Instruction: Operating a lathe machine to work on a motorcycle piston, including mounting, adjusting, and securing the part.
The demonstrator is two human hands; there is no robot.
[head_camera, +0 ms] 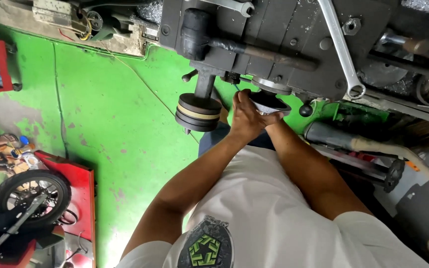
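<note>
We see a dark metal machine bed (pixel 294 30) at the top of the view. A black mallet (pixel 209 37) lies on it, its handle reaching right toward a long silver wrench (pixel 341 49) lying beside it. Left of the mallet and below spreads the green floor (pixel 110 119), where a red stand (pixel 83 183) carries a motorcycle wheel (pixel 28 198).

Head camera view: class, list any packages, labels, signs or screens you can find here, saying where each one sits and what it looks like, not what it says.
Shirt emblem: bottom centre, on the person's white shirt; rounded grey badge with a green geometric figure inside.
Small bottles: far left on the green floor, beside another person's hand; markings too small to tell.
No screens or signs show.
</note>
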